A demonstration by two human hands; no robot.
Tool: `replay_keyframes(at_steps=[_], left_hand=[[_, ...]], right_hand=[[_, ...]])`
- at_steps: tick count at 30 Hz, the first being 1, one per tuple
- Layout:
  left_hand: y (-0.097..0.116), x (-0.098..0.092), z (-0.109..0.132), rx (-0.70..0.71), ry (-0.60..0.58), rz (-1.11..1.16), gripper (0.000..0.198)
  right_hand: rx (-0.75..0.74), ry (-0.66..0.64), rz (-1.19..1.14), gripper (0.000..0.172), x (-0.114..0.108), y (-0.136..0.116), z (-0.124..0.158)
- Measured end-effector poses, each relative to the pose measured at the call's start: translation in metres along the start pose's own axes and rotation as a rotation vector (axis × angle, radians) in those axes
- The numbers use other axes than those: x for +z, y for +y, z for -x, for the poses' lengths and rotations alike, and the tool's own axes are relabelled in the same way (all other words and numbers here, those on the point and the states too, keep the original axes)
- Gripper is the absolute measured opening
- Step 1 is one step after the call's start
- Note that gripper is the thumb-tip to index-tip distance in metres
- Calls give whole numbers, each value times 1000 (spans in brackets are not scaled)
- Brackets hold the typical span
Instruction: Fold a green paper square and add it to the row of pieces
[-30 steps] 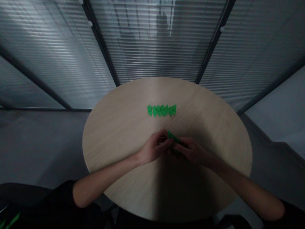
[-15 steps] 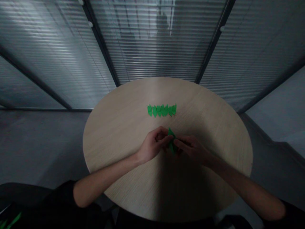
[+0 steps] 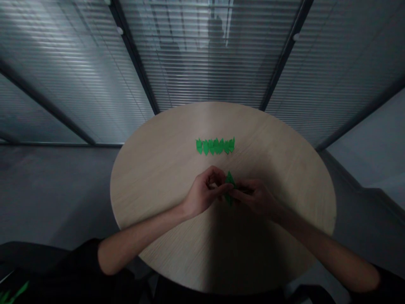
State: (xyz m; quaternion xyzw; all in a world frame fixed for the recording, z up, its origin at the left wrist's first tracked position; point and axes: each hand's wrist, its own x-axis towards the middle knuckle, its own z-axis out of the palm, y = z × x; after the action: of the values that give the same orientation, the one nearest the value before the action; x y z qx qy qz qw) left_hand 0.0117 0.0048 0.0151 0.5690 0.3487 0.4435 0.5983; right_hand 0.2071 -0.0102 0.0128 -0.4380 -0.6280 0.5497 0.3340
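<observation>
My left hand [image 3: 204, 194] and my right hand [image 3: 256, 197] meet over the middle of a round pale wooden table [image 3: 152, 177]. Both pinch a small folded green paper piece [image 3: 229, 180] between their fingertips; its pointed tip sticks up between the hands. Most of the piece is hidden by my fingers. Farther back on the table lies a row of several folded green paper pieces [image 3: 215, 146], set side by side and overlapping, about a hand's width beyond my fingers.
Behind the table runs a glass wall with closed blinds [image 3: 202, 55] and dark frame posts. Grey floor lies left and right of the table. A few green scraps [image 3: 12, 293] show at the bottom left corner, beside my dark sleeve.
The green piece has turned in my fingers from lying slanted to standing more upright, and both hands have shifted slightly away from me. The row of pieces has not moved.
</observation>
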Motion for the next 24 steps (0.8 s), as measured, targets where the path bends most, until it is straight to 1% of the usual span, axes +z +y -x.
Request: replay_keyframes(at_steps=[3,6,10,14,19,24], left_hand=[[2,-1,-1,17,1,-50,31],[2,-3,-1,12,-5,-110,29],[0,-4,-2,1,-14,-74,35],[-1,-3,-3,12,-26,-13,36],[-2,-4,-4,-28,-69,31,39],[0,-3,-2,-53,-127,-53,39]], right_hand=[[-7,-14,-2,35,0,0,0],[-25,-32,51,32,1,0,1],[-76,-1,168,29,3,0,2],[-76,13,214,29,5,0,4],[-82,-11,169,32,3,-3,5],[-34,-4,50,41,1,-1,3]])
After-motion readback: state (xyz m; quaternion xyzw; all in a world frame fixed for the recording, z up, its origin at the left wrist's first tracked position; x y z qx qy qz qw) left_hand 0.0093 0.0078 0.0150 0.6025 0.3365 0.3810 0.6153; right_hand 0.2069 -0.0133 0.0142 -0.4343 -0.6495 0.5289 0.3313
